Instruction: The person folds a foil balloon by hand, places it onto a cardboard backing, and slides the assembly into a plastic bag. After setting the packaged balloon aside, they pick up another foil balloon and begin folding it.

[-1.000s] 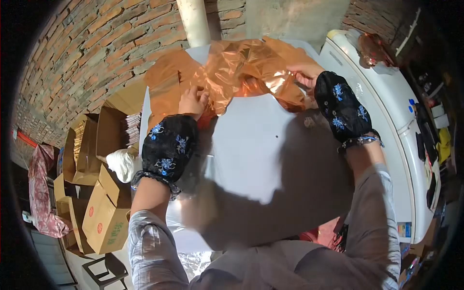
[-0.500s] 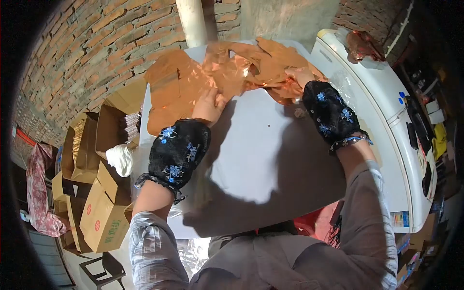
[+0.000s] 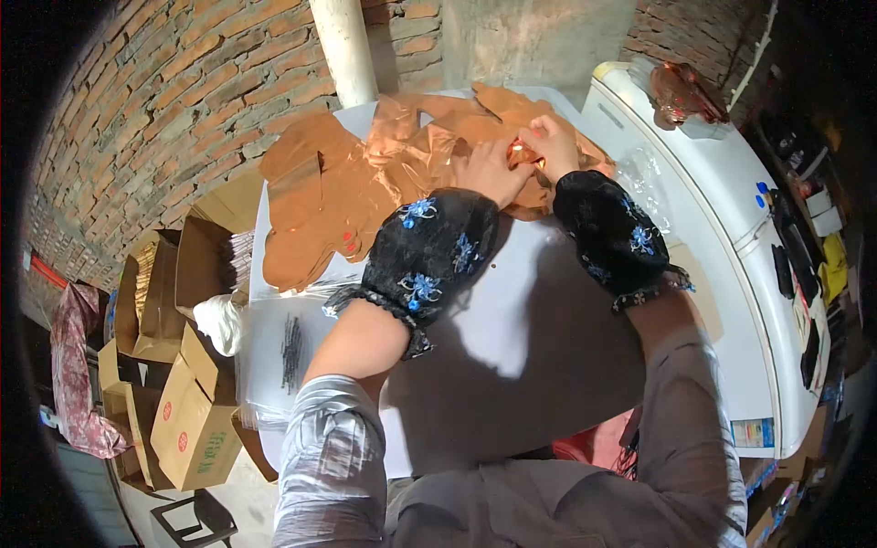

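Shiny copper-coloured foil sheets lie in an overlapping, crinkled spread across the far side of the white table. At the right part of the spread, my left hand rests on the foil, its fingers bent and partly hidden, gripping near a glinting fold. Close beside it, my right hand is raised slightly, its fingers closed in a pinch on the foil's edge. Black sleeve covers with blue flowers reach up to both wrists. Small red marks show on the foil at the left.
Left of the table stand open cardboard boxes and a white cloth bundle. A white fridge-like appliance lies along the right side, with reddish-brown foil in clear plastic on it. Dark strokes mark the table's left part. A brick wall rises behind.
My left hand has moved right along the foil, up beside my right hand. My right hand has shifted slightly left and lifted a foil edge. The left side of the foil is uncovered.
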The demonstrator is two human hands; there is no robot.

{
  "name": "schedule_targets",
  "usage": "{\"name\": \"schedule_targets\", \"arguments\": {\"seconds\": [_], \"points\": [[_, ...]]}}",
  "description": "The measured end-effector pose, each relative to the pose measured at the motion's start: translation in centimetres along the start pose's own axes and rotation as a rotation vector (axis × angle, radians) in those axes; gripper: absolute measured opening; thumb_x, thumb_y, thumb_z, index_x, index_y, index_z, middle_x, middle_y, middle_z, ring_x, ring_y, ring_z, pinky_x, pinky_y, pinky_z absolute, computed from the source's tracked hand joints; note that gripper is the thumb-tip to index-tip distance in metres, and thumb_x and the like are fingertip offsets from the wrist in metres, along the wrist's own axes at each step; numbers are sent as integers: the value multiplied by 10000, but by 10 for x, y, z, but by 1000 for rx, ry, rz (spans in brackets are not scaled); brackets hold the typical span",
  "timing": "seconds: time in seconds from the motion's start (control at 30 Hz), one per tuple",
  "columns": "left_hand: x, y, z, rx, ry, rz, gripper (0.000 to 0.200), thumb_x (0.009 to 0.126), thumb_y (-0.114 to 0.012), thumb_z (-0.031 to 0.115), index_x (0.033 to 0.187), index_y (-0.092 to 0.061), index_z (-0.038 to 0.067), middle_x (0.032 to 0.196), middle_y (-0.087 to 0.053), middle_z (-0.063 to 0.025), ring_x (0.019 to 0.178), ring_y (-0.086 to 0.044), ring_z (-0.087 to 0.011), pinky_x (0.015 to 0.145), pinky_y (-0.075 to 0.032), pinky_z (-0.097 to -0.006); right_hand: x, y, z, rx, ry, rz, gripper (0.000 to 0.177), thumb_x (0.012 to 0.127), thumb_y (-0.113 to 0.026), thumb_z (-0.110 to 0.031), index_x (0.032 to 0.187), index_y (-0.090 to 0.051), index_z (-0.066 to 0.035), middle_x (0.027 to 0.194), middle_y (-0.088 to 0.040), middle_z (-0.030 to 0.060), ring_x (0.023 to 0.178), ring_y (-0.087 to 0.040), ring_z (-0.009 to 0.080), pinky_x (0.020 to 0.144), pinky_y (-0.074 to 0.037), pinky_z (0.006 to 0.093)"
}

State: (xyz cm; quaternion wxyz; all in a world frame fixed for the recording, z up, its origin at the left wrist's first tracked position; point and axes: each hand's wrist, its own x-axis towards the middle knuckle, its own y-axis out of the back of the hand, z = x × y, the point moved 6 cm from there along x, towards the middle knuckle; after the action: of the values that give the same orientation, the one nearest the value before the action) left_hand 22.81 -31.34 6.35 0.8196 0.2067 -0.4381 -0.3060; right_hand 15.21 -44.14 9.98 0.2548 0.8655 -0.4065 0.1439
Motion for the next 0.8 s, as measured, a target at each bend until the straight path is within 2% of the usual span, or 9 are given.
{"name": "schedule_targets", "arguments": {"seconds": [0.07,0.2,0.27,0.37,0.43,0.5,0.6,0.7,0.8], "points": [[11,12,15,-397,181,-149,650,855,-609,405,1407,-480,88,1302,-581,-225,1238,-526,-382,1029,-422,-428,-2,1,-16,-12,-5,7,255,901,-657,-262,957,-592,-21,778,-646,95,731,-611,175,676,-493,327],[7,-45,-60,276,33,145,545,899,-549,378,1363,-525,94,1193,-628,-233,1113,-612,-357,959,-475,-389,-1,-7,-18,-40,-53,-108,301,935,-624,-326,977,-590,-29,779,-647,88,728,-605,165,689,-486,310],[11,10,-19,-159,326,-20,460,930,-507,368,1284,-583,84,1085,-663,-233,979,-669,-335,872,-520,-394,6,-15,-3,0,7,-74,329,934,-629,-360,990,-594,-37,780,-647,97,729,-604,166,699,-485,310],[25,44,-38,-251,345,-128,395,972,-461,397,1116,-625,67,873,-667,-197,766,-671,-291,692,-547,-392,-1,-16,-9,-62,-6,-5,393,920,-638,-422,1009,-607,-39,793,-660,117,750,-625,199,722,-492,344],[39,62,-110,-469,327,371,434,990,-448,458,1032,-602,54,813,-642,-141,692,-638,-250,567,-530,-378,-4,-16,-8,-245,-3,-21,423,900,-658,-433,1013,-625,-27,810,-675,114,757,-637,208,726,-494,350],[37,137,-76,-761,657,424,477,996,-438,495,1064,-598,52,889,-640,-97,722,-639,-232,544,-537,-370,1,-21,4,-484,-83,-202,408,873,-686,-402,997,-649,-15,811,-689,94,748,-643,194,714,-494,341],[79,245,-150,-942,278,523,413,996,-452,474,979,-600,88,815,-612,-54,663,-580,-177,526,-474,-320,15,-30,33,-633,-99,-315,344,858,-696,-343,957,-671,-15,813,-695,84,750,-651,196,708,-494,343],[97,391,-147,-137,-42,599,361,1005,-495,402,870,-627,94,752,-607,-10,653,-561,-153,572,-460,-310,40,-43,86,-468,-131,-248,326,885,-636,-322,948,-680,-6,860,-702,131,797,-668,262,731,-504,372],[56,491,-92,-425,246,802,277,965,-496,328,890,-614,89,849,-606,-43,805,-561,-195,699,-464,-347,37,-45,56,-511,-112,-194,371,925,-530,-330,991,-682,2,939,-698,201,881,-665,358,802,-506,429]]}}
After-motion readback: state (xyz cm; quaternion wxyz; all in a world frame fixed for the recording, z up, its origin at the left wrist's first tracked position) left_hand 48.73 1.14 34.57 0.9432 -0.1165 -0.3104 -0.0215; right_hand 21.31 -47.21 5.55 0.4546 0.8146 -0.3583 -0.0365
